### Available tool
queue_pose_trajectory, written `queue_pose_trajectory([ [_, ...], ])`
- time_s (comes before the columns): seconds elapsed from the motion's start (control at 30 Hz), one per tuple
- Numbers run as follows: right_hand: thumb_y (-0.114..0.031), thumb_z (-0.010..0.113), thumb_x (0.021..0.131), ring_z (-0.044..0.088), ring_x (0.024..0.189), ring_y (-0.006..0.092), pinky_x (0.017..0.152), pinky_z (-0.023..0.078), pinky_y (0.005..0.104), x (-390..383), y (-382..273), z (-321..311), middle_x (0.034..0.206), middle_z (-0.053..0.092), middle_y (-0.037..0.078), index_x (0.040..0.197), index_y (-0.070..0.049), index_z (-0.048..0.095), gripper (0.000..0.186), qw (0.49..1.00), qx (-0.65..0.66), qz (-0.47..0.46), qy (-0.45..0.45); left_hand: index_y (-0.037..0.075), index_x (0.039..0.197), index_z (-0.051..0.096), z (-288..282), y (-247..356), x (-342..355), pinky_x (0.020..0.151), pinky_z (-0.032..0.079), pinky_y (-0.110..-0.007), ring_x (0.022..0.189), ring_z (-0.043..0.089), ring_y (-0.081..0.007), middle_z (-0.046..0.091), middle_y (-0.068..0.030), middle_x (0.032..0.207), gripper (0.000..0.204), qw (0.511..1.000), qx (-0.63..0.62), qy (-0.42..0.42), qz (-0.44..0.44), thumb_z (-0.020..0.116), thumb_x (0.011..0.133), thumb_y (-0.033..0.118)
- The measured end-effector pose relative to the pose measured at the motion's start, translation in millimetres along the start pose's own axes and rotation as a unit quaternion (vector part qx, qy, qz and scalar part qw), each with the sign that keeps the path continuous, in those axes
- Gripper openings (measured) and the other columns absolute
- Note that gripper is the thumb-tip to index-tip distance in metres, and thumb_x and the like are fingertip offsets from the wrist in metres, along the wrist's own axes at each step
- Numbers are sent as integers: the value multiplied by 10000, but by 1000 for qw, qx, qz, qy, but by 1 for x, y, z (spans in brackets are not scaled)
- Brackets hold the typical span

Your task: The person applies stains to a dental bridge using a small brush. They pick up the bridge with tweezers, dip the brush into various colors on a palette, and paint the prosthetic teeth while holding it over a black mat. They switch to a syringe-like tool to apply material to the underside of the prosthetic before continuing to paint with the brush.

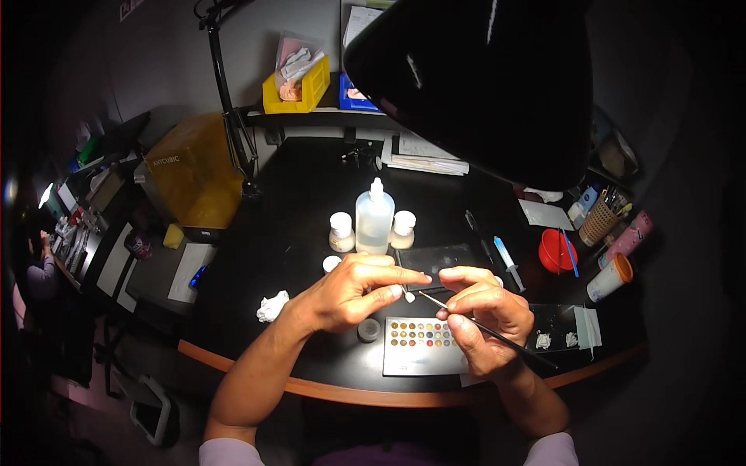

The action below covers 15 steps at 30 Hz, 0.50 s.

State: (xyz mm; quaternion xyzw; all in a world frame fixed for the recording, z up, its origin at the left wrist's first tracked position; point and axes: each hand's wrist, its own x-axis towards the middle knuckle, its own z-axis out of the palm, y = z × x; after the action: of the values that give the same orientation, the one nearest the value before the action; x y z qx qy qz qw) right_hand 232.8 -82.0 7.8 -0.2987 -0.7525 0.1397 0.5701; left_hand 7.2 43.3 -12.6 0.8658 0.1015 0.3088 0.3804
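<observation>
My right hand (489,314) is closed round a thin brush (497,335) with a dark handle, its fine tip pointing left. Just left of that tip is a small whitish, tooth-like piece (409,297) at the end of a thin stick. My left hand (360,291) pinches this stick between thumb and fingers, with the index finger stretched out to the right. Brush tip and whitish piece look close together; contact cannot be made out. Below the hands lies a pale palette (404,361) with rows of small coloured wells, its right part hidden by my right hand.
Behind my hands stand a clear squeeze bottle (374,221) and two white-capped jars (341,233). Crumpled white tissue (273,306) lies left, a small grey round pot (368,331) nearer. To the right are a syringe (508,262) and red bowl (553,252). A black lamp shade (482,85) hangs overhead.
</observation>
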Motion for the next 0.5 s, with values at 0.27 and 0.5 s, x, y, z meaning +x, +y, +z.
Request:
queue_pose_trajectory([
  [0.27, 111, 703, 774, 707, 1124, 382, 965, 617, 457, -5, 13, 21, 834, 696, 132, 877, 5, 638, 161, 994, 65, -19, 83, 44, 1279, 740, 2, 2, 2, 721, 479, -399, 768, 612, -258, 651, -122, 836, 350, 1000, 5, -4, 15, 638, 968, 169],
  [0.5, 94, 756, 711, 737, 1047, 361, 885, 631, 418, -9, 6, 24, 797, 710, 95, 847, -25, 659, 204, 998, -28, -33, 55, 45, 1273, 742, -1, 9, 1, 736, 491, -420, 783, 626, -279, 680, -131, 852, 341, 999, 27, -7, 20, 638, 961, 133],
])
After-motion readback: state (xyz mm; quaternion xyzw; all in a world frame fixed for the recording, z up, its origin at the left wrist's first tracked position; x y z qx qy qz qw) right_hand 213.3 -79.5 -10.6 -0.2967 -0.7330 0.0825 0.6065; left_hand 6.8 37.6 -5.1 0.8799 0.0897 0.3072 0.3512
